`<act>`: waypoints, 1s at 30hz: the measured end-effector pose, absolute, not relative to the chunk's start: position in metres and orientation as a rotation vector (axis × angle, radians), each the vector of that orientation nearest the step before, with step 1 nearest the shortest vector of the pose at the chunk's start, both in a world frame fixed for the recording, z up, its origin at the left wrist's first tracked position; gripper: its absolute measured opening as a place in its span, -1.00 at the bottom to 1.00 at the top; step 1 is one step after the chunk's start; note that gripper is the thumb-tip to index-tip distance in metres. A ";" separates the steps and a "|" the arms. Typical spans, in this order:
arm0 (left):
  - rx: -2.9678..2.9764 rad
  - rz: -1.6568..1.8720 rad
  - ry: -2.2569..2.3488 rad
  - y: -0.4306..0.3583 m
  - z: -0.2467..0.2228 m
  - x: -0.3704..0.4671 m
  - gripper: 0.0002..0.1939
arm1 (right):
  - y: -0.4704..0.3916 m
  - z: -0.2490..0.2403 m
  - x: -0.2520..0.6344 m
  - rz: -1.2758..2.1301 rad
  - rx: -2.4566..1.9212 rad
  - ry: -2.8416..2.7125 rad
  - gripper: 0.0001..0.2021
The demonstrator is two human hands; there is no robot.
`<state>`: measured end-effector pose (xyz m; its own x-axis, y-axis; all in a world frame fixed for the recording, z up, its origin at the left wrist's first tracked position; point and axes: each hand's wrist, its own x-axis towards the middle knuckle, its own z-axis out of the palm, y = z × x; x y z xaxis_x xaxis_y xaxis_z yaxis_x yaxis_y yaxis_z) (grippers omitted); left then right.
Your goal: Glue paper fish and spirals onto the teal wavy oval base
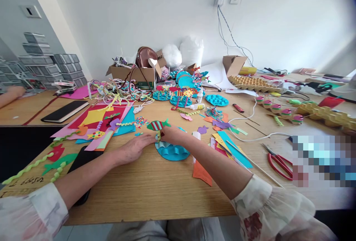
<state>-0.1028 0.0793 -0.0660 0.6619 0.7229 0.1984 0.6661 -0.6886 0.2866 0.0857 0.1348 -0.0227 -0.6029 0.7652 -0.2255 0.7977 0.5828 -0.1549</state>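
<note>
Open to me: bare bench [155, 192] before the blue disc [172, 153] | blocked left: black phone [83, 170], paper sheets [73, 122] | blocked right: orange scrap [202, 173], sticks [254, 163], red-handled scissors [280, 163]

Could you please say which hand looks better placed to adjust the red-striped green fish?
Probably the right hand: its fingers are at the fish, above the blue disc, while the left hand lies low beside the disc.
</note>
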 end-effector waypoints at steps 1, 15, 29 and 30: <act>2.671 0.450 1.116 0.080 -0.065 -0.103 -0.43 | 0.135 -0.023 0.086 -0.371 1.309 2.693 -0.74; 2.709 0.329 1.155 0.078 -0.068 -0.107 -0.41 | 0.136 -0.026 0.091 -0.364 1.260 2.800 -0.74; 2.731 0.380 1.173 0.084 -0.073 -0.094 -0.61 | 0.126 -0.014 0.083 -0.331 1.247 2.747 -0.75; 2.753 0.371 1.178 0.083 -0.073 -0.094 -0.61 | 0.127 -0.015 0.083 -0.329 1.240 2.745 -0.74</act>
<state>-0.0938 0.0831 -0.0728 0.6665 0.7247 0.1750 0.6942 -0.6889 0.2086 0.0828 0.1268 -0.0152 -0.6600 0.7269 -0.1896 0.7511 0.6427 -0.1506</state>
